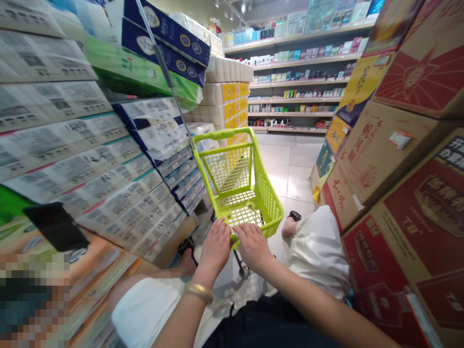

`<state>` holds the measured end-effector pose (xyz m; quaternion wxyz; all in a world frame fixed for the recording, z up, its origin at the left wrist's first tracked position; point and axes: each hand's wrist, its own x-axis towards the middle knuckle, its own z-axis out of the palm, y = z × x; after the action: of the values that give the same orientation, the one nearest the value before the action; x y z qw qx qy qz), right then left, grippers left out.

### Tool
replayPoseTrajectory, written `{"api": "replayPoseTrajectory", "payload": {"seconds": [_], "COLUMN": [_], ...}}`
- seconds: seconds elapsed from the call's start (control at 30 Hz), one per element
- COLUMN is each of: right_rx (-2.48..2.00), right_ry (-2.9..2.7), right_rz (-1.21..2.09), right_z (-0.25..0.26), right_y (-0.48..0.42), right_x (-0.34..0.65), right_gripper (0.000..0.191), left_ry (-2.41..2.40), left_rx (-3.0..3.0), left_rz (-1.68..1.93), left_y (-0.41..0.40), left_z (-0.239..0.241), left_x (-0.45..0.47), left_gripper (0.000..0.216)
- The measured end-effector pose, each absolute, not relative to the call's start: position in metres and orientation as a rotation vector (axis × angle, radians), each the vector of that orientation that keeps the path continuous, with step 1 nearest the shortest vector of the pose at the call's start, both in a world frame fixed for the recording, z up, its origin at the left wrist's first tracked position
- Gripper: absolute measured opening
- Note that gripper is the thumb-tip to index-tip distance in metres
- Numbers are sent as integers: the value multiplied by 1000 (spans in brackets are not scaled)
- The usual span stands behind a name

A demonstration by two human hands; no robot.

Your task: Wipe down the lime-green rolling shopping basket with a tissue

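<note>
A small lime-green plastic shopping trolley [250, 145] stands in a shop aisle straight ahead, its basket holding nothing I can see. My left hand [216, 245] and my right hand [252, 244] rest side by side on the near rim of the trolley, fingers curled over its edge. A gold bangle [198, 291] circles my left wrist. My knees in white shorts and my sandalled feet show below and either side of the trolley.
Stacked packs of tissue and toilet paper [108, 159] fill the left side of the aisle. Red and brown cardboard boxes [398, 159] are piled on the right. Shelves of small goods [297, 82] cross the far end over a tiled floor [286, 169]. A dark phone-like object [56, 226] lies on the left packs.
</note>
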<state>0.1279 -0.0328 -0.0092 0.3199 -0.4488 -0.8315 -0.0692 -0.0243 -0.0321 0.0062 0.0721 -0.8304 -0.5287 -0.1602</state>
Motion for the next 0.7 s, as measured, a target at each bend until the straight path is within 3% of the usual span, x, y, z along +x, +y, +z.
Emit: {"api": "replayPoseTrajectory", "payload": {"seconds": [0.27,0.5,0.7], "right_rx": [-1224,-1289,-1193], "right_ry": [-2115,-2065,-2114], "right_rz": [-225,-162,-148], "right_z": [-16,-13,-12], "right_y": [-28,-37,-40], "right_x": [169,143,140], "right_gripper": [42,39,38], "left_ry": [-1610,-1640,-1718], "left_rx": [-2496,-2520,-2491], "left_rz": [-497,-502,-391], "left_y": [-40,-51,-55], "left_z": [10,21,22], "left_x": [-33,-16,-7], "left_gripper": [18,21,8]}}
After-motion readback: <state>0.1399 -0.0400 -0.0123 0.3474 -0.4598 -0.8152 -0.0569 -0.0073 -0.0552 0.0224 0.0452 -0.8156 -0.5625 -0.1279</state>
